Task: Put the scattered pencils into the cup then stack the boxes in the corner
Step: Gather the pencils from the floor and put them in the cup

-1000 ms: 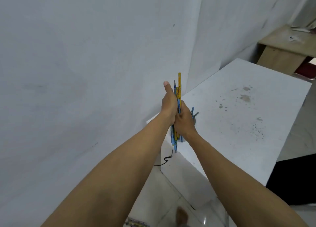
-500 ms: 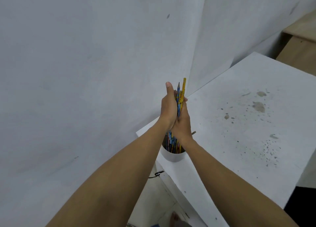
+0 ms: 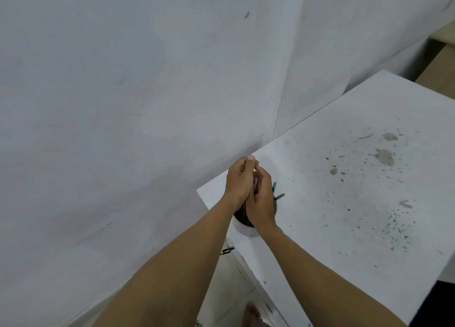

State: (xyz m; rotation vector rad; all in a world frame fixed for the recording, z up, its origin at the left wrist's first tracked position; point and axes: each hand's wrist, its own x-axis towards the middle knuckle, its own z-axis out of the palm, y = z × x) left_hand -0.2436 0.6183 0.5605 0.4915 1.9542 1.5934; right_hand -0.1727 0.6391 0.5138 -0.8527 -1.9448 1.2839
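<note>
A: Two hands meet right over the cup, at the table's near-left corner by the wall.

B: Clamped on anything?

A: Left hand and right hand are cupped together around the pencils; whether either truly grips, I cannot tell.

B: And the pencils?

A: Directly beneath the palms, standing roughly upright in the white cup. A blue end and a dark one lean out on the right. No boxes in view.

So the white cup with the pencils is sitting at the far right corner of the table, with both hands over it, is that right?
Not quite: the head view shows the white cup at the table's near left corner, next to the wall. Both the left hand and right hand are indeed over it, with pencils poking out.
</note>
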